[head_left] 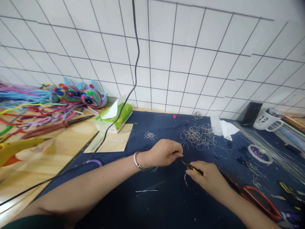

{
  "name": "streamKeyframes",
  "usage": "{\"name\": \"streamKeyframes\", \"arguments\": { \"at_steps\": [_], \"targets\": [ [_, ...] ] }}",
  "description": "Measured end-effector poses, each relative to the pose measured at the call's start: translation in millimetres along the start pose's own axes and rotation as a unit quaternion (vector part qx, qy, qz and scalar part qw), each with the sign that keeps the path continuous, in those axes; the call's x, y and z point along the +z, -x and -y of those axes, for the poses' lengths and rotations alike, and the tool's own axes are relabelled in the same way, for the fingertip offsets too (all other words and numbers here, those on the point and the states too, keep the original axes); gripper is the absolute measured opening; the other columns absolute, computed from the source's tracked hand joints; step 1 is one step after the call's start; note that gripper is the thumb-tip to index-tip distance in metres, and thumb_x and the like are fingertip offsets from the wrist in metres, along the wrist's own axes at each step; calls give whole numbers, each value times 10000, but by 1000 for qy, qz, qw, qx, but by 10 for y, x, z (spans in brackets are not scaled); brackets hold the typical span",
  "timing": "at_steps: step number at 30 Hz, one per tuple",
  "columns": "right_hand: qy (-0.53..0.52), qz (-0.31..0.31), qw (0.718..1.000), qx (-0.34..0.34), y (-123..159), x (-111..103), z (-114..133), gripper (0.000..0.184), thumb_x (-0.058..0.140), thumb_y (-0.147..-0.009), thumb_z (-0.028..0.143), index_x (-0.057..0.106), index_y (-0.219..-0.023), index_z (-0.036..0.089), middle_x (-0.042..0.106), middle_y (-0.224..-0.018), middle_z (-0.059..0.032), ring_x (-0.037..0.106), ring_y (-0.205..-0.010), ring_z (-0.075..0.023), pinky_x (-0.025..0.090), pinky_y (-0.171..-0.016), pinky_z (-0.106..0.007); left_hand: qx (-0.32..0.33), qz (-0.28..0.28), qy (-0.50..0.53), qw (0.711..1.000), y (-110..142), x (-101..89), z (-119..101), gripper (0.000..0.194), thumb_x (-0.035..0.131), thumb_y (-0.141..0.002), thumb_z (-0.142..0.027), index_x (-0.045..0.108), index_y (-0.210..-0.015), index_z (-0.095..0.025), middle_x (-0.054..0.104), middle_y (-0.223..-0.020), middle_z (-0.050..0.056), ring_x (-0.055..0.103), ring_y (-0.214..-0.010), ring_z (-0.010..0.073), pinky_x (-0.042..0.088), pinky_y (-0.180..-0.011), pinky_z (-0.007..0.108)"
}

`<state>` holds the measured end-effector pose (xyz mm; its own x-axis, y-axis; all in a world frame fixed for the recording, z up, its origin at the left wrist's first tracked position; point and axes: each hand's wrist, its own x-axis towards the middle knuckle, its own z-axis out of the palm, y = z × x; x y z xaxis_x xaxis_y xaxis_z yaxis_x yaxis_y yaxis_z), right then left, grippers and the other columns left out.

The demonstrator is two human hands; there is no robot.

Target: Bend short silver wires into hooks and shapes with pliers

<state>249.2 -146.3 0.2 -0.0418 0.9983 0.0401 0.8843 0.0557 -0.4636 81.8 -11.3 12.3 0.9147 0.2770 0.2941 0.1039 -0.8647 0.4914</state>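
Note:
My left hand (165, 153) is closed in a pinch above the dark blue cloth (124, 210); whatever is between its fingertips is too small to make out. My right hand (207, 178) grips pliers (196, 169) with yellow and black handles. The jaws of the pliers point up and left, close to the left fingertips. Just below the pliers lies a thin curved pink piece (185, 179). Several straight wires (150, 190) rest on the cloth below my left wrist. Beyond my hands are a small heap of wire bits (150, 135) and a large tangle of bent wires (197, 135).
Red-handled scissors (259, 202) lie beside my right forearm. A bundle of long wires (274, 152), a white mug (268, 120) and a ring-shaped dish (260, 154) are at right. A tissue box (116, 117), black cable (136, 63), yellow glue gun (21, 148) and pipe cleaners (26, 95) are at left.

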Motion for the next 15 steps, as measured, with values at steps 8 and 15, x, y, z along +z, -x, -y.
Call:
{"name": "streamKeyframes", "arguments": {
  "at_steps": [8,15],
  "targets": [
    [-52,33,998,3,-48,21,-29,238,460,-814,333,528,-636,190,529,-599,33,510,-588,-121,330,-536,-217,19,4,-44,999,24,32,42,130,426,-824,-213,555,-823,-190,608,-783,24,554,-735,138,375,-686,220],
    [-47,32,998,-2,-60,76,-78,220,458,-812,351,569,-704,195,556,-657,14,517,-626,-131,356,-574,-230,18,8,-14,1000,25,43,77,112,444,-815,-203,553,-808,-180,606,-792,6,548,-727,116,376,-655,196]
  ]
}}
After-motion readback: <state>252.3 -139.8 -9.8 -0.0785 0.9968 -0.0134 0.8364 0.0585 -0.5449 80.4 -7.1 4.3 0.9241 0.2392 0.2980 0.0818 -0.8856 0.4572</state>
